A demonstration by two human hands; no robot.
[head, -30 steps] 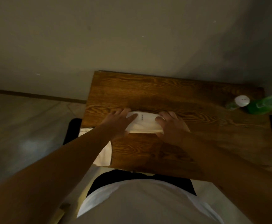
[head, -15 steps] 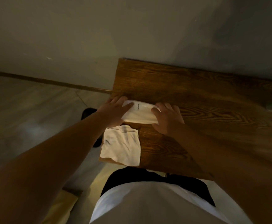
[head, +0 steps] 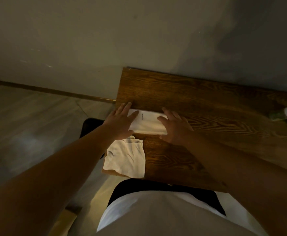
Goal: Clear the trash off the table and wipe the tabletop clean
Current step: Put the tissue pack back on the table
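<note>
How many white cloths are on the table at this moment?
2. A folded white cloth lies flat under both hands, left hand and right hand. A crumpled white cloth sits at the table's near-left corner. None visibly hidden.

Dim, warm light is filling the scene; a dark shadow is falling on the wall (head: 241, 40) above the table's (head: 207, 103) far edge, and the wide lens is bending and blurring the picture's edges
</note>
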